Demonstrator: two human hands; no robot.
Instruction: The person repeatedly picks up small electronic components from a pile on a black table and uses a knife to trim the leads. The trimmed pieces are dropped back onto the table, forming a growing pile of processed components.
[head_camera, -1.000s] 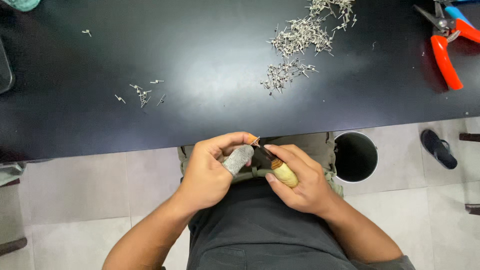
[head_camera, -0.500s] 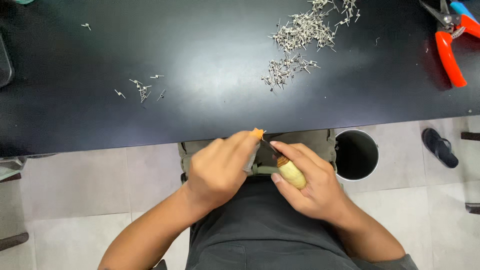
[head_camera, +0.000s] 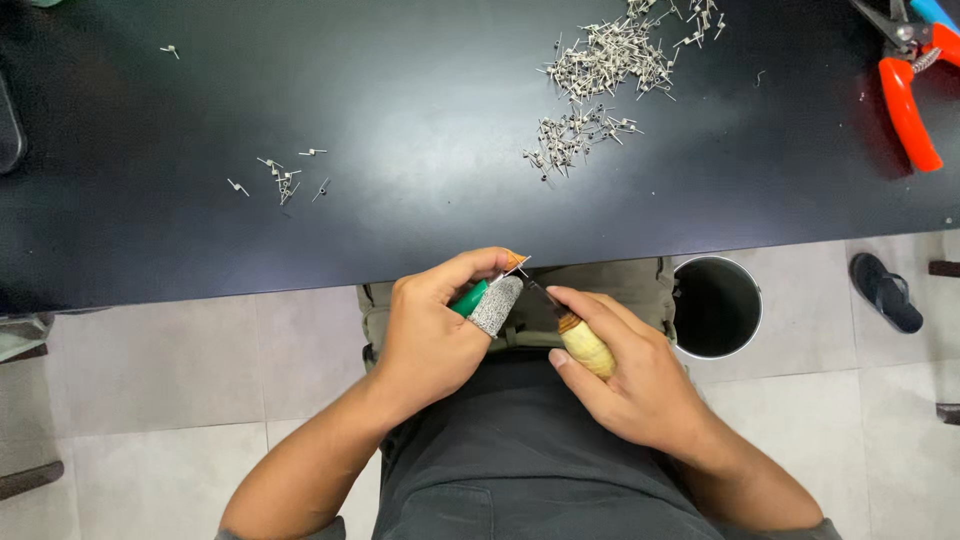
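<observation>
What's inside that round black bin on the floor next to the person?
The bin looks dark and hollow from above; its inside is in shadow, with nothing visible, so any contents cannot be made out. The table edge sits just above its rim, and the right hand is beside it.

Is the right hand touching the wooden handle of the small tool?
Touching. The head view shows the right hand wrapped around the wooden handle, fingers closed on it.

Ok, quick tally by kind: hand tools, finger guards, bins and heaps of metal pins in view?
Hand tools: 2, the wooden-handled knife and the orange-handled pliers
Finger guards: 1, the grey thumb guard
Bins: 1, the black bin
Pin heaps: 2, the large pile and the small scatter
Total: 6
</observation>
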